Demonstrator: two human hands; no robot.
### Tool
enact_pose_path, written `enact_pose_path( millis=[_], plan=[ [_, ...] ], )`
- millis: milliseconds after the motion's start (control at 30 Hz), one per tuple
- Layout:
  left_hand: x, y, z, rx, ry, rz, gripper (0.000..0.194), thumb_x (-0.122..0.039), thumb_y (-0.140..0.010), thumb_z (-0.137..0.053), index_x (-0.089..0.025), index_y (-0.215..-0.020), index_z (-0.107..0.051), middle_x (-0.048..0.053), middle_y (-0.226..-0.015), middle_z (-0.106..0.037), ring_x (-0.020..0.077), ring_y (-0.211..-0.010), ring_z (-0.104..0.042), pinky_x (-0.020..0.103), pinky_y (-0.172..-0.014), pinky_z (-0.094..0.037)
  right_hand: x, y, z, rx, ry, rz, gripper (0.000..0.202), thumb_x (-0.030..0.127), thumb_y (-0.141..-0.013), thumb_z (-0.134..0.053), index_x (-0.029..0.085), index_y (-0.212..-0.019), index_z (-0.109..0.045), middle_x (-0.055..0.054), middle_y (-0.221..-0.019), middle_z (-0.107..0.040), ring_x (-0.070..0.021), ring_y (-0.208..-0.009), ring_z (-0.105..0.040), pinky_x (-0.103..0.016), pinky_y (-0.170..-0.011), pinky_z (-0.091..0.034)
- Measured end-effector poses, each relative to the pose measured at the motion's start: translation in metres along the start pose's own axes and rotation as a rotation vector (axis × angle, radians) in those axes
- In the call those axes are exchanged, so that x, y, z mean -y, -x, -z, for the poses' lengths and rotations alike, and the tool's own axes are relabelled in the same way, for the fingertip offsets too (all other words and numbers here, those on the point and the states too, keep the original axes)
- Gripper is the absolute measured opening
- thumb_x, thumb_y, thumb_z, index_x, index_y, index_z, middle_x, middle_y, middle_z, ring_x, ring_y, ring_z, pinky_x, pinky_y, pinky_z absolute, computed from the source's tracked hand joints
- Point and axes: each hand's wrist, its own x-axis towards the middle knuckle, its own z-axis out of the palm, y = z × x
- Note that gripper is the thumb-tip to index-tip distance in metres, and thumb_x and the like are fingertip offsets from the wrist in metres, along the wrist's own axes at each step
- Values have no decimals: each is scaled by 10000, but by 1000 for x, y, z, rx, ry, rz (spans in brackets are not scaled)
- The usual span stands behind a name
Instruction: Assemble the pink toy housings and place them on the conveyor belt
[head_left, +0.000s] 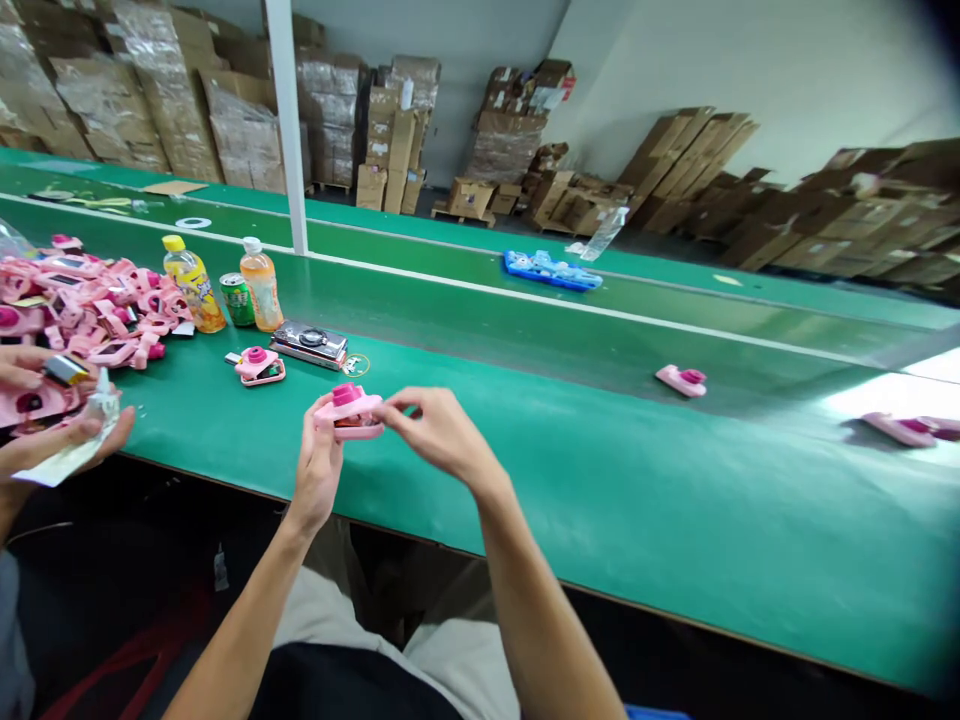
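Note:
A pink toy camera (349, 402) with a darker pink lens is held up over the green table, its shell parted so that inner parts show in the gap. My left hand (321, 462) is closed around its left side. At the right end of the same camera, my right hand (435, 425) pinches the edge between thumb and forefinger. Just beyond, another opened pink camera (259, 366) lies on the table. Beside that one is a silver-and-black boxy device (309, 343) with a round yellow-edged sticker (356, 366) near it.
At left, a co-worker's hands (67, 430) hold pink parts and a paper strip beside a heap of pink camera parts (112, 300). Two bottles (193, 285) and a green can (238, 300) stand nearby. Pink cameras (681, 380) and a blue tray (551, 270) lie on the conveyor belt (450, 310).

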Motion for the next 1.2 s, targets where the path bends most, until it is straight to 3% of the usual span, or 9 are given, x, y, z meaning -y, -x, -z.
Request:
enact_pose_path(
  millis=[100,200,333,467,567,667,800,1000,1200],
  plan=[
    [10,-6,-19,-37,226,103,398,-470,-1082,-309,-241,-1396,-396,127,-1411,-602,232,-1244,-645,447,-1059,-538,-17,29,-25,-128,-91,13,293,450,-956,-635,194,-998,-772,-71,-964,-749,-192,-856,-671,-286,-710,-512],
    [12,-6,-26,-16,287,150,367,-427,-1084,-302,-272,-1409,-375,131,-1489,-548,249,-1289,-621,468,-1090,-522,-30,36,-42,-249,-272,13,310,468,-953,-627,197,-1046,-745,-96,-1075,-723,-206,-964,-677,-293,-766,-570],
    [15,2,-34,20,200,157,495,-491,-1067,-342,-266,-1503,-284,145,-1550,-466,262,-1386,-531,491,-1166,-442,-46,40,-55,-417,-402,-53,366,547,-933,-625,196,-976,-722,-127,-1188,-650,-225,-1075,-650,-324,-821,-597],
    [20,10,-38,52,37,66,547,-574,-1029,-405,-200,-1428,-398,166,-1488,-460,266,-1396,-479,488,-1213,-355,-60,51,-65,-520,-429,-103,420,603,-919,-609,190,-927,-684,-146,-1202,-619,-240,-1077,-642,-355,-847,-589],
    [21,13,-37,83,2,69,490,-532,-1045,-380,-212,-1414,-418,147,-1446,-466,251,-1370,-483,466,-1200,-368,-67,60,-70,-548,-495,-162,437,607,-932,-577,189,-1049,-630,-139,-1150,-663,-235,-1027,-671,-371,-871,-582],
    [22,14,-32,144,-72,57,438,-504,-1047,-391,-220,-1374,-463,128,-1387,-480,240,-1333,-496,434,-1175,-400,-71,66,-66,-497,-527,-236,440,575,-943,-569,189,-1149,-608,-134,-1142,-692,-233,-1016,-685,-360,-854,-589],
    [27,14,-28,219,-160,45,403,-510,-1049,-385,-219,-1303,-497,113,-1280,-511,225,-1256,-529,402,-1127,-440,-75,73,-53,-306,-615,-285,383,531,-923,-619,193,-1102,-637,-141,-1189,-710,-239,-1007,-703,-375,-867,-598],
    [36,24,-32,315,-137,66,396,-506,-1062,-329,-222,-1268,-513,112,-1235,-521,219,-1192,-537,408,-1106,-436,-82,101,-47,-206,-709,-311,365,568,-857,-706,236,-931,-575,-108,-1169,-733,-257,-1117,-693,-411,-989,-566],
    [29,34,-39,517,-160,143,345,-452,-1079,-286,-231,-1225,-507,95,-1197,-533,205,-1144,-563,392,-1079,-458,-92,127,-40,-173,-622,-422,367,572,-797,-769,239,-863,-631,-75,-957,-758,-277,-959,-739,-399,-886,-615]
  ],
)
